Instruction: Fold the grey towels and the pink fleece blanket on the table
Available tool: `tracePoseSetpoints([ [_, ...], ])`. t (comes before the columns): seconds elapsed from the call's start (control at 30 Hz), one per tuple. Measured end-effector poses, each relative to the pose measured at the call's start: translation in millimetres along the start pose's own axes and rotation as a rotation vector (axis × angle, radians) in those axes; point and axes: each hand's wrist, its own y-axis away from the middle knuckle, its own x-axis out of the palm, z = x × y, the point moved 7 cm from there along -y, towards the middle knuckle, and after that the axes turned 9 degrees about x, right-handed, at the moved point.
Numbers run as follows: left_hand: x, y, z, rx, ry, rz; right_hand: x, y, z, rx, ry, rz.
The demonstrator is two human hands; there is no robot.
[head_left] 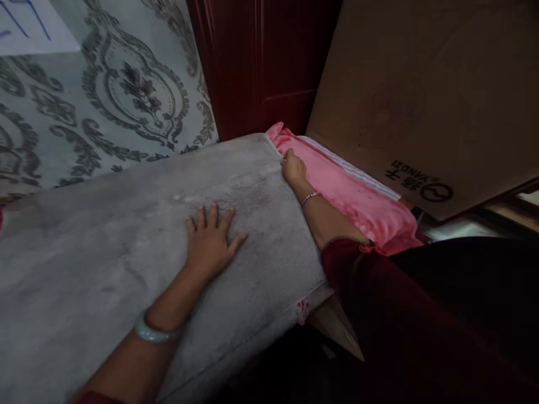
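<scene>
A grey plush cover lies over a long flat seat or bench. My left hand rests flat on it with the fingers spread. At the far right corner, my right hand is closed on the cover's edge, its fingertips partly hidden from me. Just beyond that edge lies a pink cloth with a striped border, bunched at its near end. A small pink, ruffled bit of fabric shows at the cover's near right corner.
Patterned wallpaper rises behind the cover, beside a dark red wooden panel. A large cardboard sheet or box leans at the right. Below the near corner, a wooden piece sticks out. White paper hangs at the upper left.
</scene>
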Motion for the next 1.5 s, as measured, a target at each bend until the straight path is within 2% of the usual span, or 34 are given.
tracePoseSetpoints([
  [0.17,-1.2,-2.3,11.0,-0.071,-0.039,0.069,-6.2,-2.3,-3.4,0.057,0.020,0.004],
  [0.27,-4.2,-2.5,6.7,-0.071,-0.051,0.078,-15.1,16.8,11.7,-0.018,0.132,0.079],
  [0.4,-8.0,-1.7,2.5,-0.064,-0.055,0.062,-26.0,90.3,36.6,-0.275,0.298,0.109],
  [0.47,-8.9,-1.4,2.7,-0.066,-0.066,0.050,-22.4,135.6,36.0,-0.411,0.348,0.191],
  [0.53,-9.6,-1.2,3.1,-0.067,-0.072,0.035,-20.3,169.9,21.2,-0.456,0.399,0.279],
  [0.6,-10.7,-1.1,2.4,-0.058,-0.073,0.014,-25.8,187.6,-1.5,-0.413,0.429,0.317],
  [0.73,-13.0,0.0,0.0,-0.016,-0.074,-0.012,-48.7,197.0,-40.1,-0.280,0.455,0.290],
  [0.87,-11.4,13.4,5.5,0.083,-0.066,0.056,-62.2,206.4,-50.0,-0.218,0.472,0.247],
  [0.93,-14.1,30.5,19.6,0.094,-0.063,0.083,-62.0,212.3,-47.7,-0.230,0.470,0.250],
  [1.0,-20.2,55.5,46.3,0.022,-0.073,0.097,-58.9,215.1,-48.0,-0.241,0.464,0.249],
  [1.23,-51.5,188.0,187.8,-0.443,-0.142,0.127,-41.1,198.2,-75.3,-0.261,0.534,0.225],
  [1.3,-59.2,217.3,221.3,-0.555,-0.141,0.118,-39.2,193.6,-70.0,-0.253,0.575,0.229],
  [1.33,-62.8,226.0,233.8,-0.601,-0.140,0.111,-37.4,192.5,-59.4,-0.264,0.597,0.223],
  [1.4,-68.1,229.4,248.0,-0.655,-0.120,0.102,-27.7,194.1,-20.0,-0.341,0.621,0.215],
  [1.5,-68.6,208.6,247.2,-0.652,-0.068,0.118,6.8,209.6,67.0,-0.575,0.577,0.275],
])
